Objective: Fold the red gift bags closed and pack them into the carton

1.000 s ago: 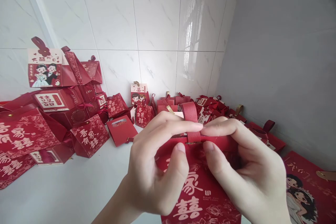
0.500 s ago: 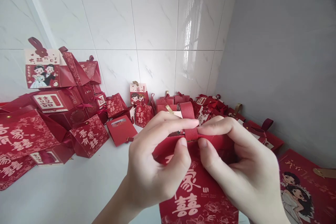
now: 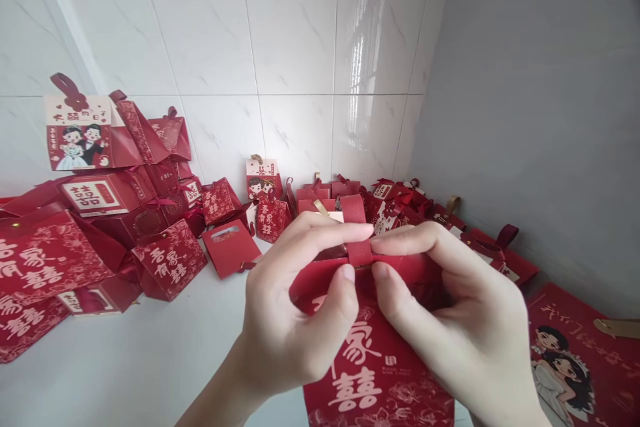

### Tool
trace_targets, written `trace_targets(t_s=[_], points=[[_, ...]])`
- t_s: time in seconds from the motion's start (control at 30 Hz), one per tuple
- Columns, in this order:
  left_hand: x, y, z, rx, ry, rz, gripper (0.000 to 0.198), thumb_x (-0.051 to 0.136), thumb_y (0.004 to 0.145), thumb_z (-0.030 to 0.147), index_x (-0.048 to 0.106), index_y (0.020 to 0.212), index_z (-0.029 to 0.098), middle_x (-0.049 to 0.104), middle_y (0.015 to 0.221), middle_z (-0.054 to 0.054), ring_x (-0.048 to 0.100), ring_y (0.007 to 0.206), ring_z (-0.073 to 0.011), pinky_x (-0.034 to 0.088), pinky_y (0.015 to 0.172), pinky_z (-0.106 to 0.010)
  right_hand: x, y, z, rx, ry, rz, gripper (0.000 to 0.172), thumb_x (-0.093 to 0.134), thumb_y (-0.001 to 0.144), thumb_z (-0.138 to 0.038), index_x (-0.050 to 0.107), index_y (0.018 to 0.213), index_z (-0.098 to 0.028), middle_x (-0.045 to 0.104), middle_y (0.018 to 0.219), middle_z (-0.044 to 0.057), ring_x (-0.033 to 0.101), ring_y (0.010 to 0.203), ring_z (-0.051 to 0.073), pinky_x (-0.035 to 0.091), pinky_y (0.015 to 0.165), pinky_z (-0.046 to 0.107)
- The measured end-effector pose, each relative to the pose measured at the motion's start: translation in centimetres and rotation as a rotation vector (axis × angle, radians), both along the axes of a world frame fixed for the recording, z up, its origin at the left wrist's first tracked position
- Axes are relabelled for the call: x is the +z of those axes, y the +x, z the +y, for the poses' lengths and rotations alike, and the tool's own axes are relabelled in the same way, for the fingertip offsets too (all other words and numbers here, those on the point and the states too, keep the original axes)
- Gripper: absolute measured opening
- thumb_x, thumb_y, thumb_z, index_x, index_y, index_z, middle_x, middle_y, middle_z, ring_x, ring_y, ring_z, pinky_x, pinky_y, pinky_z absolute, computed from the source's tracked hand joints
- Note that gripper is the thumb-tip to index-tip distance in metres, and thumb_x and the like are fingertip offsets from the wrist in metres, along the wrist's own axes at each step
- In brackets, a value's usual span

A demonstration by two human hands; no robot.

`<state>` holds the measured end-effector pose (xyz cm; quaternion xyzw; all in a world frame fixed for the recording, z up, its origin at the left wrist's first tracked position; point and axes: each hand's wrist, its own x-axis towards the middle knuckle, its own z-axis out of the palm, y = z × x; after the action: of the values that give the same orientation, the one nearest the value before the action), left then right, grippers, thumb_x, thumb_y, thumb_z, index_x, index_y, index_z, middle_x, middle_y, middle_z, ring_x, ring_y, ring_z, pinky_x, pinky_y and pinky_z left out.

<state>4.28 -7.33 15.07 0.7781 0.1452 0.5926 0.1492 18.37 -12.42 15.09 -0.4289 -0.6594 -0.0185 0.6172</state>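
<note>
A red gift box (image 3: pixel 357 373) with pale Chinese characters and a floral print stands at the lower centre. A red strap (image 3: pixel 356 213) forms a loop above its top edge. My left hand (image 3: pixel 300 307) pinches the top edge just left of the strap, thumb in front and index finger behind. On the strap's right side, my right hand (image 3: pixel 450 313) pinches the same edge between thumb and index finger. Both hands' fingers partly cover the upper part of the box.
Red gift boxes (image 3: pixel 170 259) are piled on the white table (image 3: pixel 165 360) at the left. Several more (image 3: pixel 273 219) line the back by the tiled wall (image 3: pixel 295 27). A large red box (image 3: pixel 590 360) with a cartoon couple stands at the right by the grey wall.
Both hands and the top of the box with its strap have shifted very slightly left. The grip looks the same, and the background has moved slightly with the view.
</note>
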Motion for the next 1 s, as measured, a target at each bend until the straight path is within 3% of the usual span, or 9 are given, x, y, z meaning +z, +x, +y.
trace_targets(t_s=[0.57,1.0], points=[[0.01,0.01,-0.40,-0.070,0.015,-0.050,0.039,0.052,0.078,0.006,0.064,0.109,0.026,0.062,0.097,-0.001,0.058,0.091,-0.0166,0.053,0.079,-0.030,0.14,-0.16,-0.27,0.051,0.028,0.023,0.012,0.058,0.079,-0.011,0.057,0.083,-0.022,0.068,0.079,-0.002,0.063,0.061,0.011,0.049,0.046,0.017],[-0.03,0.05,-0.46,-0.059,0.006,-0.047,0.035,0.053,0.078,0.007,0.064,0.107,0.023,0.061,0.098,-0.001,0.057,0.095,-0.0167,0.051,0.083,-0.030,0.22,-0.27,-0.32,0.059,0.051,0.016,0.008,0.057,0.082,-0.014,0.056,0.084,-0.022,0.066,0.080,-0.001,0.063,0.064,0.012,0.049,0.048,0.017]])
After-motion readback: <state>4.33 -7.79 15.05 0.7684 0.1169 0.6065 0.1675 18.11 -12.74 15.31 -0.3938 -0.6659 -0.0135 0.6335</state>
